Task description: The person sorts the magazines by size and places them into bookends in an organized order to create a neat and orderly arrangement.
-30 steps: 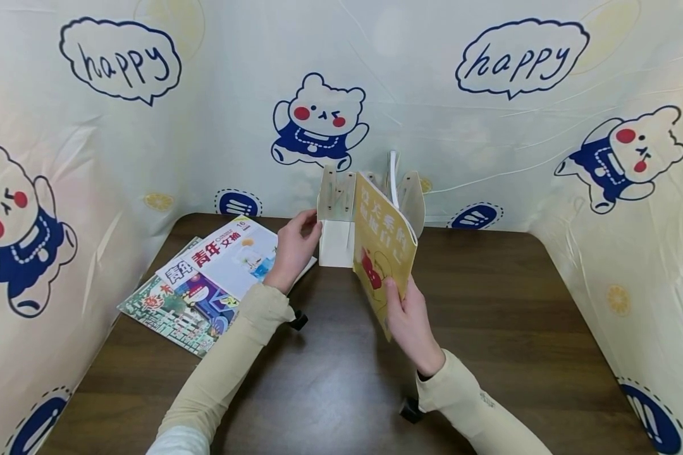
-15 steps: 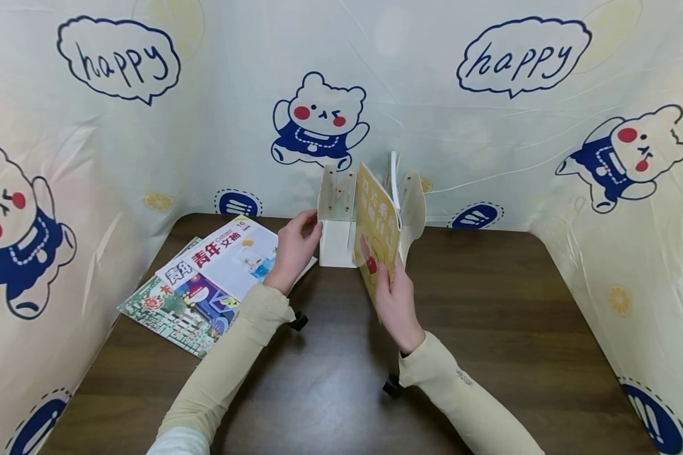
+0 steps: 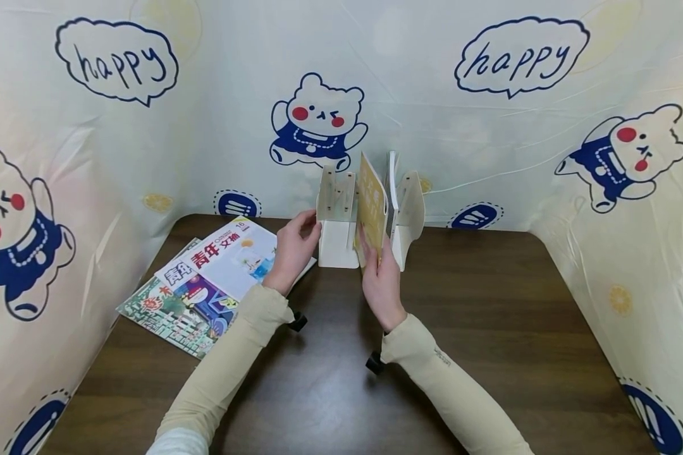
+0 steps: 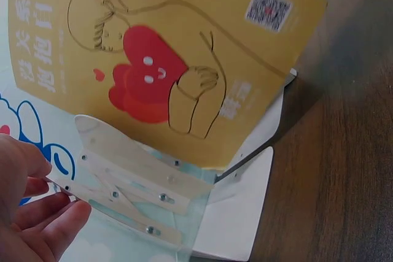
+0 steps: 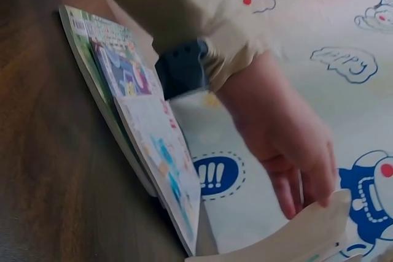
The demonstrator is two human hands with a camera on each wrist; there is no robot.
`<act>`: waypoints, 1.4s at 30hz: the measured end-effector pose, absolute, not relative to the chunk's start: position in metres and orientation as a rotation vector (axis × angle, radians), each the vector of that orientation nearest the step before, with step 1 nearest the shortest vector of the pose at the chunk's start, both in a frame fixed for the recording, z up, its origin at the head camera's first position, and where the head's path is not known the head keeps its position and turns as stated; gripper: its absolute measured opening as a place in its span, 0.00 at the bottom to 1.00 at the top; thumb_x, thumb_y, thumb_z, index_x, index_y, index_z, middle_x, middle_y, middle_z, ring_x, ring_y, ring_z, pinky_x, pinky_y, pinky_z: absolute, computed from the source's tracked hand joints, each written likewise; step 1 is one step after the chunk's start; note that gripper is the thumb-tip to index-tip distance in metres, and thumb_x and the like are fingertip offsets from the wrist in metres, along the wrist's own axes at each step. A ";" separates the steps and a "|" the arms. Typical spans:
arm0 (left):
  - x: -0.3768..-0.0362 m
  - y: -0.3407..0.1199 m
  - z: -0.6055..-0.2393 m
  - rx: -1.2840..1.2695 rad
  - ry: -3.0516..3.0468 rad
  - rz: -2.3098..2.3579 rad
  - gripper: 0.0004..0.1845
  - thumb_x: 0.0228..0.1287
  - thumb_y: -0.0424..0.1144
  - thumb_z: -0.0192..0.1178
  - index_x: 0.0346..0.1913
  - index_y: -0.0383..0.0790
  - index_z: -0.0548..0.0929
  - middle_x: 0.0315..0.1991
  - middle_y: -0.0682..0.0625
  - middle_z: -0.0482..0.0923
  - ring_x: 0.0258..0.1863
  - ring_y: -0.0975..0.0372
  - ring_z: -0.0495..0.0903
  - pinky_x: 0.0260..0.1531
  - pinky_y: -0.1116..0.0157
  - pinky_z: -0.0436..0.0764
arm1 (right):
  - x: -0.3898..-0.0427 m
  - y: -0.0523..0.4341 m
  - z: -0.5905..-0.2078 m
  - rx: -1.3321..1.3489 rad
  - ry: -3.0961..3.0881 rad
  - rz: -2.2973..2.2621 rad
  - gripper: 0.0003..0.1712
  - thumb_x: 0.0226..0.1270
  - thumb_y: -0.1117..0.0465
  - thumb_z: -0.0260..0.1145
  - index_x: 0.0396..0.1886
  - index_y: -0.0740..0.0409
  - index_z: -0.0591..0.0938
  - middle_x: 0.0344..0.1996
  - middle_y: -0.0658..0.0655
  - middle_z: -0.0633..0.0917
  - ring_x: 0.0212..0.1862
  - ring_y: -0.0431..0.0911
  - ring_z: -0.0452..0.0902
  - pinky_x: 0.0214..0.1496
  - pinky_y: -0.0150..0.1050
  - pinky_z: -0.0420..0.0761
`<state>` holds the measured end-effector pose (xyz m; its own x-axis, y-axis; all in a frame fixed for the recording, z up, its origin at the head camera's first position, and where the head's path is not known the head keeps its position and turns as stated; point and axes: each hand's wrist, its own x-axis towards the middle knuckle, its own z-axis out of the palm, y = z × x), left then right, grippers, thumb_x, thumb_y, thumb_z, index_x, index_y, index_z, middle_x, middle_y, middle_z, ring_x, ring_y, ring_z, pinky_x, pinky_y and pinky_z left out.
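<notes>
Gripping glossy yellow book, right hand; left hand seemingly pinches pale slatted rack.

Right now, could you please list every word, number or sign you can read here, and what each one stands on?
"happy": speech bubbles on the backdrop.
"!!!": blue ovals on the backdrop.
"青年文摘" and "16": top magazine.
Yellow book: large characters partly legible, not surely readable; QR code, small print blurred.
Lower magazine: too small.

A makeshift recording booth is suggested rather than a lived-in room: a dark wood-grain table is enclosed on three sides by a plastic sheet printed with cartoon bears and "happy" bubbles. Magazines are laid on it.
</notes>
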<state>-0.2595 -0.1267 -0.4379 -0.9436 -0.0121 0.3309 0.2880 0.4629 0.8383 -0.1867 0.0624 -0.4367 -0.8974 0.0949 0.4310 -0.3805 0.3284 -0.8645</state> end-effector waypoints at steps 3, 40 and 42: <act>-0.260 -0.127 -0.438 -0.238 -2.427 -1.475 0.20 0.77 0.37 0.60 0.67 0.36 0.80 0.60 0.38 0.82 0.58 0.50 0.83 0.55 0.53 0.85 | -0.196 0.056 -0.440 0.230 -2.188 1.586 0.28 0.83 0.70 0.49 0.79 0.61 0.64 0.71 0.67 0.74 0.71 0.57 0.71 0.71 0.57 0.74; -0.258 -0.125 -0.439 -0.244 -2.410 -1.466 0.19 0.78 0.38 0.60 0.66 0.36 0.80 0.59 0.38 0.83 0.56 0.50 0.84 0.53 0.52 0.86 | -0.245 0.041 -0.473 0.306 -2.277 1.536 0.33 0.87 0.60 0.48 0.85 0.55 0.52 0.65 0.70 0.76 0.61 0.60 0.77 0.64 0.57 0.76; -0.258 -0.126 -0.438 -0.235 -2.417 -1.458 0.19 0.78 0.39 0.60 0.66 0.37 0.80 0.58 0.40 0.84 0.56 0.51 0.84 0.53 0.53 0.86 | -0.246 0.041 -0.472 0.315 -2.280 1.548 0.33 0.87 0.60 0.47 0.85 0.55 0.52 0.67 0.69 0.75 0.64 0.59 0.76 0.67 0.57 0.75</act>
